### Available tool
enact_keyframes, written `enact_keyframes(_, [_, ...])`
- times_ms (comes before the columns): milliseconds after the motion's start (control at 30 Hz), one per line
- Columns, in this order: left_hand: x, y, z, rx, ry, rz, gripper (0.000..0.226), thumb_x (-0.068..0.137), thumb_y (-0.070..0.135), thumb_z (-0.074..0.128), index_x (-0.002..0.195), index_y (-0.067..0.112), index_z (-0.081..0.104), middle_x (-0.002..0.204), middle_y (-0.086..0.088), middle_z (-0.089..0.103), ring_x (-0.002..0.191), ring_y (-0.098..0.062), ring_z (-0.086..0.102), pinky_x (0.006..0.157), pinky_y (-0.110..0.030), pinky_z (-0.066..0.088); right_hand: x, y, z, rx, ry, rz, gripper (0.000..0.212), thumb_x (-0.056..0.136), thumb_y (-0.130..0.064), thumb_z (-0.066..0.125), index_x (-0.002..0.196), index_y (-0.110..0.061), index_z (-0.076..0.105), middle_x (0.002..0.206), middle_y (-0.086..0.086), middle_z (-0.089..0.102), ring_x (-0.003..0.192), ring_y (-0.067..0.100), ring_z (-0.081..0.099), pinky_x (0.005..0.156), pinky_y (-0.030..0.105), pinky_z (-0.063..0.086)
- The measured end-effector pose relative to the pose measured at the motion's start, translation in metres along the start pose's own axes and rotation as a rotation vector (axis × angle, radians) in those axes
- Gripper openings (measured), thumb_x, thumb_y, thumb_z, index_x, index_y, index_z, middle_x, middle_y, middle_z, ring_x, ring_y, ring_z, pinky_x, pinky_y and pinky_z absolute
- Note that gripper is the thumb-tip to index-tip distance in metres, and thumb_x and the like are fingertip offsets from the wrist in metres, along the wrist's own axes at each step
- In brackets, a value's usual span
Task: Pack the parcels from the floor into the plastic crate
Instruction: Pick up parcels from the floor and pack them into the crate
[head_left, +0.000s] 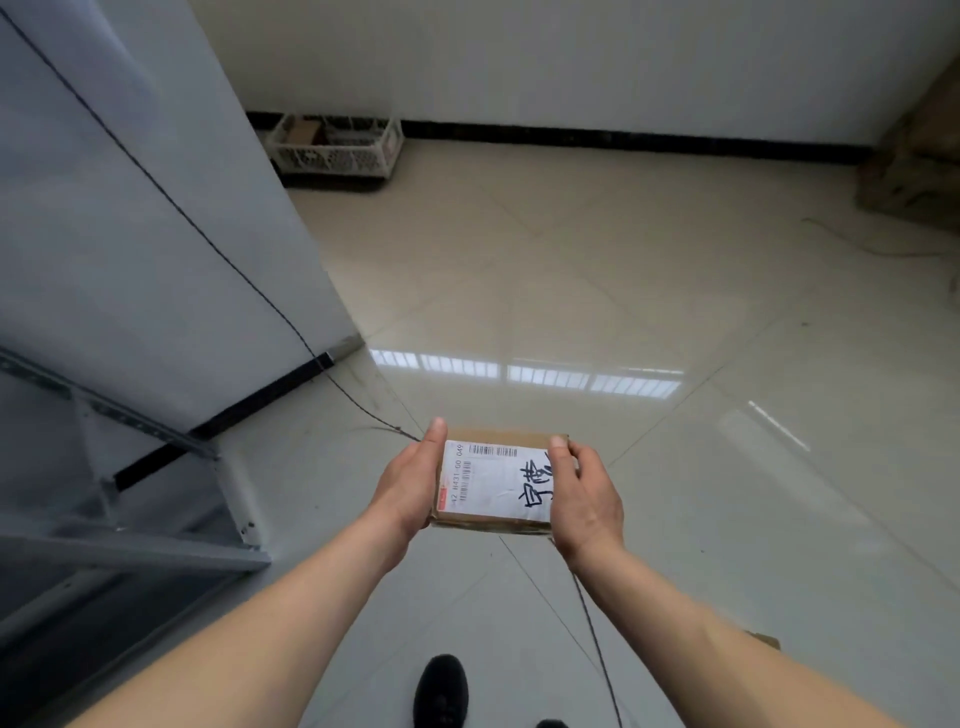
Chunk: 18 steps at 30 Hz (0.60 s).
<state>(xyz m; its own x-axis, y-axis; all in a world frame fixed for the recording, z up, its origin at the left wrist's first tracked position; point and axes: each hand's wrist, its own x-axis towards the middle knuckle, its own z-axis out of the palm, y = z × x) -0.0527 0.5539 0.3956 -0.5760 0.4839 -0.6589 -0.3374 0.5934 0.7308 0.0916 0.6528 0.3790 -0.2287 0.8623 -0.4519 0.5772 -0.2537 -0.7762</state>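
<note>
The left hand (410, 483) and right hand (584, 493) grip a small cardboard parcel (493, 486) by its sides, well apart from the crate (337, 148) at the floor's far edge.

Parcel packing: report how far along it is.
Done: the white perforated plastic crate by the far wall already holds something brownish, unclear what. In hand: left hand and right hand grip a brown cardboard parcel with a white label. Left: carrying it to the crate.

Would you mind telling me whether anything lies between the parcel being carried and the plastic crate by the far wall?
Nothing visible blocks the way. Both hands, left and right, hold the parcel, and bare tiled floor stretches ahead to the crate. The grey panel stands left of that path.
</note>
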Motion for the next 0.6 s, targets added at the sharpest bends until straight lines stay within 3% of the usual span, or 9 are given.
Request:
enact_keyframes(167, [-0.054, 0.040, -0.017, -0.043, 0.060, 0.073, 0.053, 0.093, 0.068, 0.034, 0.095, 0.027, 0.067, 0.093, -0.004, 0.070, 0.081, -0.025, 0.064, 0.089, -0.042, 0.051, -0.031, -0.050, -0.028, -0.012, -0.038, -0.125, 0.048, 0.099, -0.057, 0.038, 0.125, -0.022, 0.059, 0.095, -0.005, 0.058, 0.094, 0.020, 0.054, 0.081, 0.033, 0.038])
enact_keyframes(600, [-0.168, 0.088, -0.051, -0.232, 0.224, 0.226, 0.063, 0.089, 0.073, 0.037, 0.103, 0.018, 0.066, 0.091, -0.005, 0.068, 0.078, -0.025, 0.062, 0.075, -0.035, 0.045, -0.097, -0.140, -0.069, -0.057, -0.153, -0.378, 0.048, 0.097, -0.059, 0.040, 0.125, -0.025, 0.060, 0.106, -0.001, 0.065, 0.100, 0.021, 0.056, 0.085, 0.035, 0.042])
